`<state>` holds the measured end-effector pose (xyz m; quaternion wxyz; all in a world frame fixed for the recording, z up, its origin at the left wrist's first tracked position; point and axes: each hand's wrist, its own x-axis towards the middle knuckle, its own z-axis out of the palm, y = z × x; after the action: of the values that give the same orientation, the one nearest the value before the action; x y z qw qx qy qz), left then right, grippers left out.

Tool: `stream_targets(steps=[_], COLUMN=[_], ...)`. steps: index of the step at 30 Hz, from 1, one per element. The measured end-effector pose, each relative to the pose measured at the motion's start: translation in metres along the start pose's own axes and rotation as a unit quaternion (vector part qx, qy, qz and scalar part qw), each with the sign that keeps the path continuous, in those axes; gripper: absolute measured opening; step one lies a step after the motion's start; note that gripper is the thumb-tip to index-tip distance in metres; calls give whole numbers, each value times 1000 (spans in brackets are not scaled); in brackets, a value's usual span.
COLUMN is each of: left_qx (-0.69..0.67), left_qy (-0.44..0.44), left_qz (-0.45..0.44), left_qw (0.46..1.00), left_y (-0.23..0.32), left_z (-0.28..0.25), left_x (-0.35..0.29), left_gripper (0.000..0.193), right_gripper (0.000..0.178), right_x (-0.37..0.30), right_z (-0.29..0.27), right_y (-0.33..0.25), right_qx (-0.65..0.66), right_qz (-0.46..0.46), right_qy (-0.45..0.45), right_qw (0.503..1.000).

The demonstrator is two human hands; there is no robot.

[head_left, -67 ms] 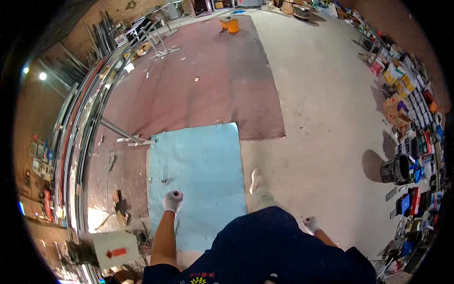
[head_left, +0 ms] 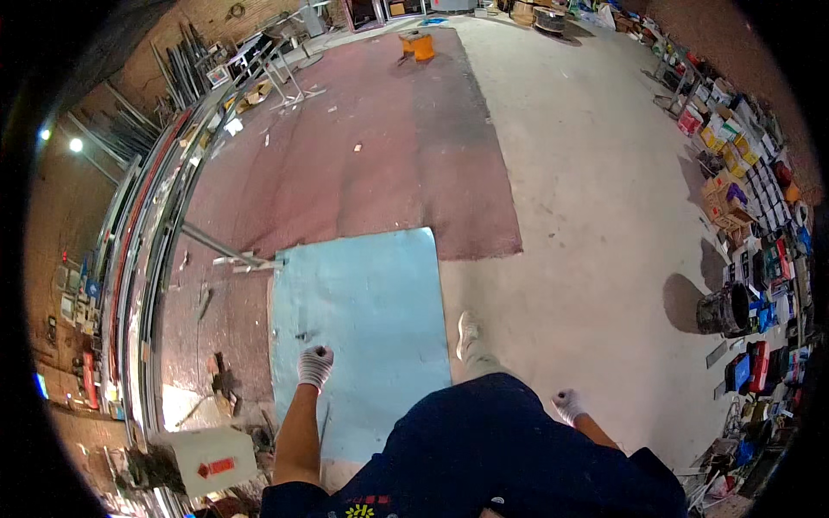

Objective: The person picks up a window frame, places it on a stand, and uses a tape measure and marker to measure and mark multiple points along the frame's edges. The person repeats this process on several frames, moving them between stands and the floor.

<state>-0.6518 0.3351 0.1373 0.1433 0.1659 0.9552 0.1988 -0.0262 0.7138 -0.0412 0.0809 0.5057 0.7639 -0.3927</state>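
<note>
Light-blue sheeting [head_left: 371, 285] lies spread out beneath the left hand [head_left: 315, 367] in my head view; I see that hand curled into a fist. A small dark piece [head_left: 301, 336] rests on the sheeting just beyond it. The right hand [head_left: 568, 406], also curled in, hangs over the pale floor [head_left: 596, 285], right of the sheeting.

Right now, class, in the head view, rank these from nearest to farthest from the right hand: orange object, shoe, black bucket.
1. Shoe: ahead and left of the right hand.
2. Black bucket: ahead, well to the right.
3. Orange object: far ahead, on the red mat.
</note>
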Motion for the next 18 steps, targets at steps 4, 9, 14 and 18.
stream_targets(steps=[4,9,14,18], left_qx=[8,125,96,67], left_qy=[23,75,255,314], left_qz=[132,447,527,529], left_qw=[991,883,805,786], left_y=[118,355,415,415], left_z=[-34,-198,-274,-309], left_x=[152,175,308,474], left_gripper=[32,25,69,120], right_gripper=[32,18,71,145], right_x=[193,249,287,404], right_z=[-73,-290,-400,-420], right_y=[-177,-612,-841,-936], right_qx=[91,157,57,-74], right_qz=[-109,-485,-780,-682], right_qy=[48,-57,57,207], right_qw=[989,858,621,697])
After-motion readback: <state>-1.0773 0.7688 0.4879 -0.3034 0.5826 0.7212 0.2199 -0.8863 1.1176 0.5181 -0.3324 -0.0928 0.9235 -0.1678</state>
